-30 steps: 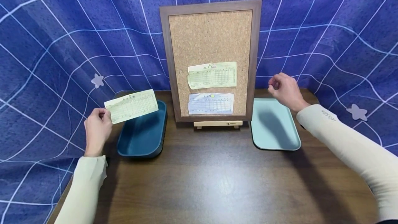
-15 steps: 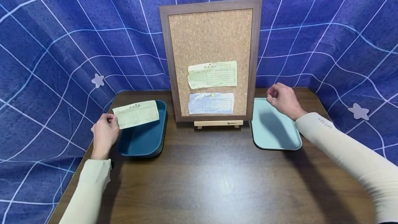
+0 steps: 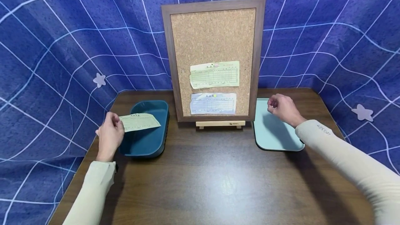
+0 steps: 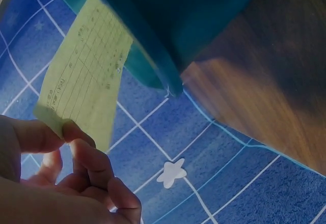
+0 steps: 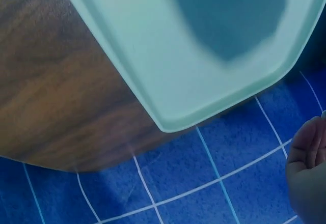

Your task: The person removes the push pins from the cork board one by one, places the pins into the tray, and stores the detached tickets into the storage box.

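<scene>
In the head view my left hand [image 3: 110, 132] pinches a pale green printed slip [image 3: 140, 122] by its left end. The slip sags over the dark blue bin [image 3: 162, 141] on the left. The left wrist view shows thumb and fingertip on a corner of the slip [image 4: 86, 71], which stretches towards the bin's wall [image 4: 147, 46]. On the right, my right hand [image 3: 284, 109] hovers over the light green tray [image 3: 278, 138] with its fingers curled; I cannot tell whether anything small is between them. Only part of the right hand [image 5: 308, 158] shows in the right wrist view.
A framed cork board [image 3: 212, 34] stands at the table's back on a small wooden stand [image 3: 220, 124]. A green slip [image 3: 215, 76] and a blue-printed slip [image 3: 213, 104] are pinned to its lower half. Blue patterned cloth [image 3: 125, 44] hangs behind and beside the brown table [image 3: 218, 176].
My left hand has moved right and down, bringing the slip lower over the bin; the slip now tilts flatter. My right hand has sunk closer over the tray.
</scene>
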Available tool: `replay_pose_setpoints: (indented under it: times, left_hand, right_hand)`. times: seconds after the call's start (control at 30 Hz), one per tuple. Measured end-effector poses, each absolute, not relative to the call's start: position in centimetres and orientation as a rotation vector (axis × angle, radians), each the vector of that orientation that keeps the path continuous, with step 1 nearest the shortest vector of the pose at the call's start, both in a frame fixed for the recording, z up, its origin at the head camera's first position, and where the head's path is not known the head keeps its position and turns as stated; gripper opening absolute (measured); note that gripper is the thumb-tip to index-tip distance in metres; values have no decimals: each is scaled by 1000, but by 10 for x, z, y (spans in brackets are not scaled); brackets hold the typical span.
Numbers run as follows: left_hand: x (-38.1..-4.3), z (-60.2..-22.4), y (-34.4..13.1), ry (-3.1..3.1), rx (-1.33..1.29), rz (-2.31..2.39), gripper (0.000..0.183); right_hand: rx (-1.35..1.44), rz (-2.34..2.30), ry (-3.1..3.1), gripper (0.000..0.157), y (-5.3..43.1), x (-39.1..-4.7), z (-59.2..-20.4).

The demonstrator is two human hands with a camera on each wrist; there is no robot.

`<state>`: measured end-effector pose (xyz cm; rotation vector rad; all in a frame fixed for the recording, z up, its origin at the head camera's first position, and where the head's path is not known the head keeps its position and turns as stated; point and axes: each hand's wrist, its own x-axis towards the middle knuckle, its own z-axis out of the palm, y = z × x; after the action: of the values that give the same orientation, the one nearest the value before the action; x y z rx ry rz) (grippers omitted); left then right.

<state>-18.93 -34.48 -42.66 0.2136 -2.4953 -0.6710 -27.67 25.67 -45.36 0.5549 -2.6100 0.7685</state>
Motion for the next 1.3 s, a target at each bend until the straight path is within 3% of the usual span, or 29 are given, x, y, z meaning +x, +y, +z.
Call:
replay_pose_setpoints:
  times: [0.43, 0.97, 1.3]
  left_hand:
    - [-186, -432, -344, -2666, 131, -689, 22]
    - [-184, -440, -335, -2755, -56, -609, 7]
    - [-190, -443, -333, -3033, -67, -591, 13]
  right_hand:
    - [567, 735, -2645, 10, 261, -277, -475]
    - [545, 805, -2781, 8, 259, -276, -493]
    - [532, 796, -2797, 9, 257, -275, -501]
